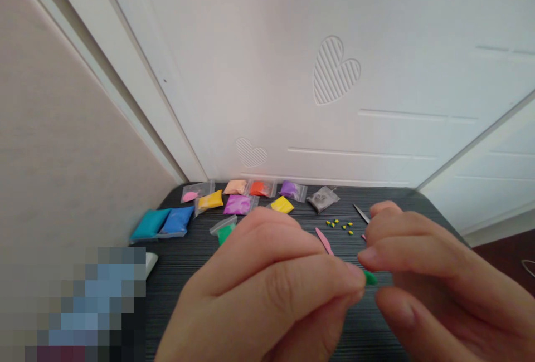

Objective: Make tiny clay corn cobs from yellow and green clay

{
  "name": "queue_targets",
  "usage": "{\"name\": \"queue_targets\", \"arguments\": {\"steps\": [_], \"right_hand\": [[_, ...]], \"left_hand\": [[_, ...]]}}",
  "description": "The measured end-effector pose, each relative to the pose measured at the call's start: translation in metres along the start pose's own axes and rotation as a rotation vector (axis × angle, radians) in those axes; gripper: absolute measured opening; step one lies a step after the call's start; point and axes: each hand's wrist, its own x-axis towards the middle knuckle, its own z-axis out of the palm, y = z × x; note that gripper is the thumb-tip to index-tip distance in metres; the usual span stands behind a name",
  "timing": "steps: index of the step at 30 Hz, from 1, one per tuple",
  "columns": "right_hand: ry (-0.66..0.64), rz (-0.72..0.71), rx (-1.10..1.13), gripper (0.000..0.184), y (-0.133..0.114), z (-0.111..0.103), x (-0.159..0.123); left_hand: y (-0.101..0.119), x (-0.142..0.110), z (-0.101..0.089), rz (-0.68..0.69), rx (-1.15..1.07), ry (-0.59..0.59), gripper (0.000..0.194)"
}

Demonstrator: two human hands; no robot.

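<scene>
Pinched between the thumb and forefinger of my left hand is a small piece of green clay; only its rounded tip shows past the fingertips. My right hand is just to the right, its thumb and forefinger apart around the clay's free end without visibly touching it. Behind the hands lies a pink modelling knife, partly covered. Several tiny yellow-and-green pieces are scattered past it. A bag of green clay sits beyond my left hand, half hidden by it.
Bags of clay line the dark table's far side: teal, blue, purple, yellow, grey and others. A pointed metal blade lies near my right fingers. A white panel with hearts rises behind the table.
</scene>
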Motion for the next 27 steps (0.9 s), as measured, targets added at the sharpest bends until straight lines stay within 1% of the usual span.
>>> {"name": "queue_targets", "arguments": {"steps": [3, 6, 9, 11, 13, 16, 19, 22, 24, 27], "right_hand": [[-0.032, -0.004, 0.022, 0.016, -0.0005, -0.0006, 0.0013], [-0.015, -0.010, 0.025, 0.016, -0.0013, -0.0003, 0.0015], [0.003, 0.007, 0.037, 0.015, -0.0026, 0.0000, 0.0011], [0.007, 0.040, 0.045, 0.014, -0.0031, 0.0000, 0.0006], [0.028, 0.082, 0.051, 0.014, -0.0032, -0.0001, 0.0002], [0.035, 0.097, 0.059, 0.013, -0.0029, -0.0003, 0.0003], [0.007, 0.082, 0.081, 0.009, -0.0027, -0.0002, 0.0011], [-0.010, 0.047, 0.085, 0.007, -0.0029, 0.0000, 0.0023], [0.005, 0.003, 0.058, 0.008, -0.0033, 0.0001, 0.0032], [0.023, -0.061, 0.010, 0.010, -0.0056, -0.0004, 0.0049]], "left_hand": [[-0.0006, -0.0009, 0.0004, -0.009, 0.001, 0.009, 0.014], [-0.0025, -0.0020, -0.0019, 0.000, 0.009, -0.042, 0.018], [-0.0036, -0.0015, -0.0027, 0.015, 0.003, -0.046, 0.018], [-0.0027, 0.0000, -0.0013, 0.033, -0.006, -0.021, 0.018], [-0.0012, 0.0014, 0.0009, 0.061, -0.013, 0.029, 0.020], [0.0006, 0.0018, 0.0035, 0.109, -0.005, 0.068, 0.025], [0.0007, 0.0009, 0.0041, 0.126, 0.003, 0.048, 0.030], [0.0007, 0.0015, 0.0041, 0.096, -0.014, 0.081, 0.029], [0.0008, 0.0030, 0.0043, 0.059, -0.035, 0.090, 0.027], [0.0010, 0.0048, 0.0039, 0.021, -0.079, 0.039, 0.022]]}}
